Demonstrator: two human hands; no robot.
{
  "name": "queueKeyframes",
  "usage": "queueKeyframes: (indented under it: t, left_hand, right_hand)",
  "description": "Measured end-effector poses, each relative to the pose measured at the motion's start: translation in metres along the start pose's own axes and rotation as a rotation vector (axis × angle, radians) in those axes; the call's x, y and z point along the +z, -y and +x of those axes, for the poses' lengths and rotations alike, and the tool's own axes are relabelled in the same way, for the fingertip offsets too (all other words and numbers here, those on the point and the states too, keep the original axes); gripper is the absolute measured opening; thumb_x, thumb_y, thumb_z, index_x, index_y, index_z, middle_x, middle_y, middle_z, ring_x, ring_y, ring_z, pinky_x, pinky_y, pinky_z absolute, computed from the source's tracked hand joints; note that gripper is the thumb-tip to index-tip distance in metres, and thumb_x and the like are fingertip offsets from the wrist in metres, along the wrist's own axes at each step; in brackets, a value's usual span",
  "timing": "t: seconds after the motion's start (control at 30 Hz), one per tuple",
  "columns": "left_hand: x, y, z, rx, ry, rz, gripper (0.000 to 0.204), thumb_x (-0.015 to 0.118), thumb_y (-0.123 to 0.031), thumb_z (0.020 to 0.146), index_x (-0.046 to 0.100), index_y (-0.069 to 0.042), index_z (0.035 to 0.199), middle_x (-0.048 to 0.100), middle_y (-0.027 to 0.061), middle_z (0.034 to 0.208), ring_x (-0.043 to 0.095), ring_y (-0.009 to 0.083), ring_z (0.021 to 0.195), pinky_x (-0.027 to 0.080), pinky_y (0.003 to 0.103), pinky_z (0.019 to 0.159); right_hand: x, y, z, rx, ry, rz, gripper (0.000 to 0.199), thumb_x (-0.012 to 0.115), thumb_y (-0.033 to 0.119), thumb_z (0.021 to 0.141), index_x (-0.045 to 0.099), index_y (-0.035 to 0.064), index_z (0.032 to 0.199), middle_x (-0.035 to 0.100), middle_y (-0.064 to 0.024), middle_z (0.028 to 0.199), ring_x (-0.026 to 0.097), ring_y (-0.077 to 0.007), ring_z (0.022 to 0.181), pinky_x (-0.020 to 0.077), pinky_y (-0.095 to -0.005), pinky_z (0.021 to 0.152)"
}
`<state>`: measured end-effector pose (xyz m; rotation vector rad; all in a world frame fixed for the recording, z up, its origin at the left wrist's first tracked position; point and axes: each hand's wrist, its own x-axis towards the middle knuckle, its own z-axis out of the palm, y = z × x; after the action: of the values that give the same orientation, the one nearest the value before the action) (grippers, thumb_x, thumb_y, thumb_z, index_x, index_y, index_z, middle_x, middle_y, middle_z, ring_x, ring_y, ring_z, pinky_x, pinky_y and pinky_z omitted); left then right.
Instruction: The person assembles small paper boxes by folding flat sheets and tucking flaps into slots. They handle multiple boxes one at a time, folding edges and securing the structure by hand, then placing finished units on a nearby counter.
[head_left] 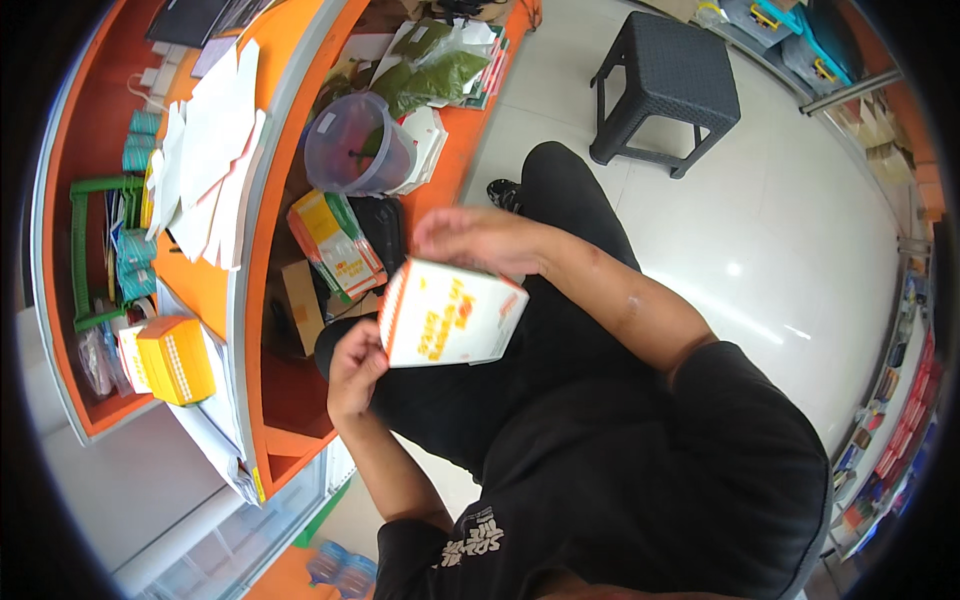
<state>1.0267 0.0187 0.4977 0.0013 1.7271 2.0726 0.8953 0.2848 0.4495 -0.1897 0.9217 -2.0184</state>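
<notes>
A white paper food carton point(455, 318) with red trim and yellow-orange print is in front of me, above my dark-trousered lap. My left hand point(357, 368) grips its lower left edge, thumb on the printed face and fingers behind. Across the carton's upper edge lies my right hand point(475, 240), its fingers bent and smeared by motion. Whether those fingers hold the edge cannot be made out. Just beyond, on the orange shelf, rests a bundle of printed yellow, white and green cartons point(338, 245). A black item point(380, 232) lies beside that bundle.
White flat carton sheets point(215, 150) are piled on the orange counter point(180, 262) at left, with a yellow folded box point(177, 360) nearer. A clear plastic bucket point(358, 145) and green plastic bag point(435, 78) sit on the shelf. A black stool point(675, 75) stands on the tiled floor.
</notes>
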Motion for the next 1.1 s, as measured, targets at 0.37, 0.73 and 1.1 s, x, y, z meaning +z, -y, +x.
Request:
queueKeyframes:
  t: [0.37,0.73,1.1]
  left_hand:
    - [0.05,-0.01,0.065,0.22,-0.422,0.208,0.023,0.063,-0.021,0.099,0.061,-0.001,0.108,0.068,0.006,0.105,0.06,0.0115,0.102,0.045,0.028,0.095]
    - [0.083,-0.009,0.055,0.496,-0.187,1.218,0.02,0.069,-0.017,0.087,0.067,-0.005,0.103,0.062,0.0095,0.095,0.054,0.0296,0.092,0.043,0.04,0.085]
    - [0.047,-0.048,0.024,0.453,-0.869,0.717,0.027,0.057,-0.027,0.098,0.065,-0.004,0.109,0.066,0.0098,0.107,0.058,0.0232,0.103,0.043,0.035,0.089]
  right_hand:
    - [0.034,-0.006,-0.017,-0.564,-0.417,-0.715,0.048,0.075,0.034,0.088,0.051,0.0053,0.118,0.057,-0.0126,0.126,0.051,-0.0223,0.122,0.0431,-0.0368,0.101]
    - [0.012,0.002,-0.03,-0.048,-0.374,-0.457,0.067,0.065,0.045,0.094,0.044,0.0012,0.14,0.055,-0.0153,0.132,0.054,-0.023,0.124,0.0461,-0.0391,0.1]
    - [-0.022,0.03,-0.039,-0.018,-0.16,-0.562,0.038,0.058,0.038,0.1,0.057,0.0056,0.119,0.064,-0.0006,0.105,0.059,-0.0092,0.097,0.0483,-0.0276,0.086]
